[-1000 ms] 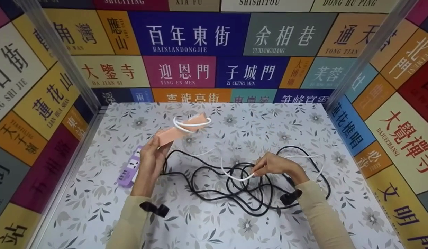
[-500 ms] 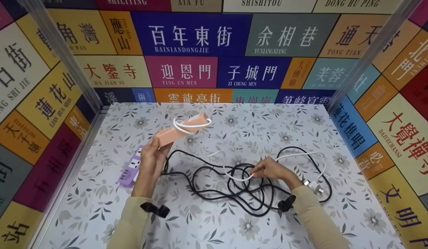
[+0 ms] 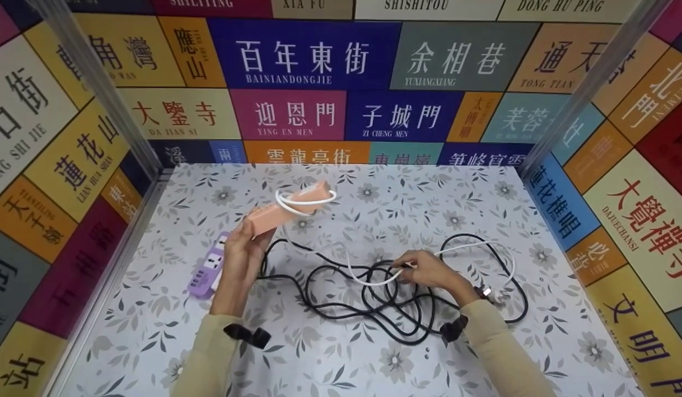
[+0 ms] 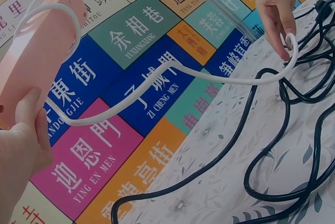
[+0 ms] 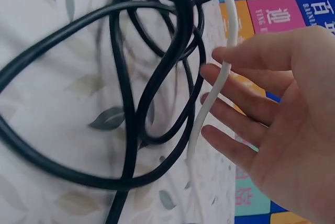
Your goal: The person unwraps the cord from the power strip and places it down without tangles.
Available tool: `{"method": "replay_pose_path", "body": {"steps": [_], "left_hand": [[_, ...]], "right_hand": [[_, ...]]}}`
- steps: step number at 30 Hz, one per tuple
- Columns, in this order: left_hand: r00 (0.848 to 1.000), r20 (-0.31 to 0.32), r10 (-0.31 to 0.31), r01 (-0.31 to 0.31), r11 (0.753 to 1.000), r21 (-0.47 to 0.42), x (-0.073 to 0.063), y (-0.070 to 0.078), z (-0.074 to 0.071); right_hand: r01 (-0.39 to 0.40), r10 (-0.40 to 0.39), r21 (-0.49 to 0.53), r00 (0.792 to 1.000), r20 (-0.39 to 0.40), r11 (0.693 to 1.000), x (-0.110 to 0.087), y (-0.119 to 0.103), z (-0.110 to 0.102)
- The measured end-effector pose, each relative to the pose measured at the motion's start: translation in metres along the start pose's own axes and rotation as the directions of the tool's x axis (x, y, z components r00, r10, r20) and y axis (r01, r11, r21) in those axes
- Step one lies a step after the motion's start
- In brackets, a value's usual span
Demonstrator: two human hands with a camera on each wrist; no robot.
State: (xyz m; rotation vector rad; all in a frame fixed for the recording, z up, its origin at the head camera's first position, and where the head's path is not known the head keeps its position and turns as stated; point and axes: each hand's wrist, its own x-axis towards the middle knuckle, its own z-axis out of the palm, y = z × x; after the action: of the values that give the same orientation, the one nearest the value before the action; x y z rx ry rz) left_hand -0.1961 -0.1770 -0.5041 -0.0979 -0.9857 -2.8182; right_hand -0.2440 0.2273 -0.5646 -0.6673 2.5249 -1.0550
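My left hand (image 3: 240, 256) grips the lower end of a peach-pink power strip (image 3: 268, 219), holding it up and tilted over the table. A loop of its white cord (image 3: 371, 283) wraps round the strip's far end. From there the cord sags across to my right hand (image 3: 431, 271), whose thumb and fingertips pinch it, as the right wrist view shows. Beyond that hand the cord curves right and back to a plug (image 3: 498, 295) beside the right wrist, partly hidden. Under the right hand lies a tangled black cord (image 3: 341, 317) on the table.
A purple and white power strip (image 3: 205, 270) lies behind the left forearm, partly covered. The flower-patterned tabletop (image 3: 396, 358) is walled at the back and both sides by panels (image 3: 296, 55) printed with street names.
My right hand has shifted slightly along the white cord, and its fingers have moved on it. The plug has come into view by the right wrist. The left hand stays nearly still.
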Motion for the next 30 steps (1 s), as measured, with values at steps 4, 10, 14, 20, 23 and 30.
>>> {"method": "replay_pose_path", "body": {"steps": [4,10,14,20,23,30], "left_hand": [[1.000,-0.009,0.000,0.000,1.000,-0.002,-0.001,0.000,0.000],[1.000,-0.008,-0.005,0.005,1.000,0.013,-0.001,0.000,-0.002],[1.000,0.005,-0.003,0.003,1.000,0.022,-0.001,0.000,-0.002],[1.000,-0.004,-0.009,0.010,1.000,0.022,-0.002,-0.002,-0.002],[1.000,-0.016,-0.019,0.019,1.000,0.018,-0.002,-0.001,-0.001],[1.000,-0.012,-0.012,0.012,1.000,0.026,-0.002,0.002,0.000]], "right_hand": [[0.006,-0.006,-0.014,1.000,0.002,1.000,0.004,-0.014,0.002],[0.085,-0.083,-0.035,0.994,0.066,0.996,0.010,-0.033,0.007],[0.125,-0.118,-0.049,0.986,0.114,0.991,0.015,-0.043,0.014],[0.188,-0.177,-0.082,0.977,0.122,0.979,0.020,-0.055,0.021],[0.178,-0.169,-0.075,0.980,0.109,0.981,0.022,-0.059,0.025],[0.241,-0.229,-0.097,0.966,0.120,0.966,0.031,-0.063,0.040]]}}
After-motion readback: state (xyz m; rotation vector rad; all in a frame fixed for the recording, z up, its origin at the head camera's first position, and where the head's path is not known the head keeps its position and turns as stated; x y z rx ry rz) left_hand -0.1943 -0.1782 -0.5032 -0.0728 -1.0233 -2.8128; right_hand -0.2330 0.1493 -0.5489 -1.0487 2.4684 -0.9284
